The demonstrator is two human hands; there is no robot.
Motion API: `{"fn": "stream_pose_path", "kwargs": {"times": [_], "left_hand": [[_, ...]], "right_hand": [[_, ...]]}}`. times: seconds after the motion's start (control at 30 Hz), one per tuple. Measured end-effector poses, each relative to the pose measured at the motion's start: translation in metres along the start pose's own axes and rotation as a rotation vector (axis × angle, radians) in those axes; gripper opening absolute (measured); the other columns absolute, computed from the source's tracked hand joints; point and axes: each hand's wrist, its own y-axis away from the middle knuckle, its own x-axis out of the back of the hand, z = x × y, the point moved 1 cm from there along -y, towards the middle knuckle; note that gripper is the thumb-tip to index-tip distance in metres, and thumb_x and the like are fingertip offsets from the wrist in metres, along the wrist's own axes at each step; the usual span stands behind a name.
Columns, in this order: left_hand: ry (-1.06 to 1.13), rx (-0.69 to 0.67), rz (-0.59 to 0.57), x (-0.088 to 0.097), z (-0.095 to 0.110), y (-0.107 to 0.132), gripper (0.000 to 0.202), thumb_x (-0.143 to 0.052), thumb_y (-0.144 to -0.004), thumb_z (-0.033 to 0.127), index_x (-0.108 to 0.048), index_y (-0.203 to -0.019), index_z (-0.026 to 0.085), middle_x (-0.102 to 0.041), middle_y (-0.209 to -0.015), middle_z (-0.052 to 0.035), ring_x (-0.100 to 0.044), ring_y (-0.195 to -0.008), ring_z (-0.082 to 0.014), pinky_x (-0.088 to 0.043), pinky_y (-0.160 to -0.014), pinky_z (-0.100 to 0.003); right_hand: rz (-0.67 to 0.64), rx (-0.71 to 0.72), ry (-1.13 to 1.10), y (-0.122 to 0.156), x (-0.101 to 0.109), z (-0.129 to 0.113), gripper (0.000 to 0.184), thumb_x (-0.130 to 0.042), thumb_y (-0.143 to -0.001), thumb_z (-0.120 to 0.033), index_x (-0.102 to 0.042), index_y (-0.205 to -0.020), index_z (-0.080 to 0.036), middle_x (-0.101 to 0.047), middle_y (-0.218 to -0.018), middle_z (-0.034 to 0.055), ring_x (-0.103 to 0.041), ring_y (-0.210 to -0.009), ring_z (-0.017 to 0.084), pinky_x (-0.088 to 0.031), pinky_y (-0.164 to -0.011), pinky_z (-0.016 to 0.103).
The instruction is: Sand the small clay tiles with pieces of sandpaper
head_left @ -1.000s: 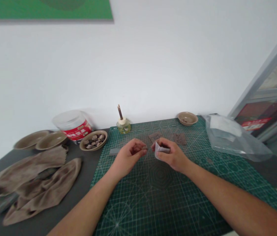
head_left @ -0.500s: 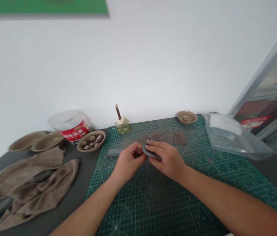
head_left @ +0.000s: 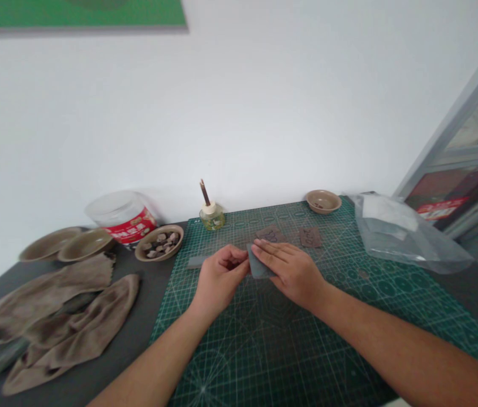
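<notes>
My right hand grips a folded grey piece of sandpaper, its fingers laid flat along the top and its thumb underneath. Close against the sandpaper's left edge, my left hand is closed in a pinch; whatever lies between its fingertips is hidden. Both hands are held over the green cutting mat. Just behind them lie two brown squares with handwritten marks, a left square and a right square. A flat grey strip rests left of my left hand.
A bowl of small stones, a plastic jar, two empty-looking bowls and a crumpled brown cloth are on the left. A reed diffuser stands at the back. On the right are a small bowl and a clear plastic bag.
The sandpaper in my right hand has tilted so that its broad grey face shows, where its edge showed before. My hands stay close together in nearly the same place.
</notes>
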Motion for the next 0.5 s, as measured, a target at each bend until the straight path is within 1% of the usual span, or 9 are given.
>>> {"fn": "stream_pose_path", "kwargs": {"times": [0.17, 0.37, 0.43, 0.5], "left_hand": [[-0.039, -0.035, 0.001, 0.001, -0.003, 0.002, 0.013, -0.068, -0.076, 0.024, -0.060, -0.069, 0.017, -0.059, -0.061, 0.0027, -0.052, -0.056, -0.0103, -0.041, -0.053, -0.020], [-0.072, -0.114, 0.031, 0.001, 0.001, 0.008, 0.011, -0.068, -0.080, 0.024, -0.063, -0.073, 0.017, -0.061, -0.066, 0.0016, -0.055, -0.059, -0.0108, -0.045, -0.056, -0.021], [-0.046, -0.131, 0.058, 0.000, 0.003, 0.010, 0.011, -0.069, -0.081, 0.025, -0.064, -0.077, 0.017, -0.066, -0.073, -0.0006, -0.060, -0.065, -0.0125, -0.049, -0.061, -0.023], [-0.010, -0.143, 0.077, -0.001, 0.005, 0.010, 0.012, -0.071, -0.081, 0.026, -0.064, -0.081, 0.017, -0.069, -0.080, -0.0028, -0.064, -0.072, -0.0146, -0.052, -0.067, -0.026]], "right_hand": [[0.001, 0.010, -0.028, 0.000, 0.002, -0.002, 0.058, -0.053, -0.090, -0.015, -0.041, -0.147, -0.017, -0.053, -0.144, 0.0118, -0.051, -0.132, 0.022, -0.044, -0.108, 0.041], [0.018, 0.012, -0.070, 0.002, 0.005, -0.004, 0.058, -0.051, -0.091, -0.016, -0.040, -0.148, -0.015, -0.052, -0.145, 0.0123, -0.051, -0.132, 0.022, -0.044, -0.107, 0.039], [0.009, -0.048, -0.091, 0.003, 0.006, 0.001, 0.055, -0.053, -0.090, -0.016, -0.045, -0.144, -0.015, -0.056, -0.141, 0.0119, -0.056, -0.127, 0.023, -0.046, -0.105, 0.040], [0.022, -0.164, -0.106, 0.003, 0.006, 0.008, 0.051, -0.053, -0.089, -0.013, -0.051, -0.140, -0.017, -0.061, -0.135, 0.0103, -0.062, -0.119, 0.023, -0.049, -0.101, 0.040]]}}
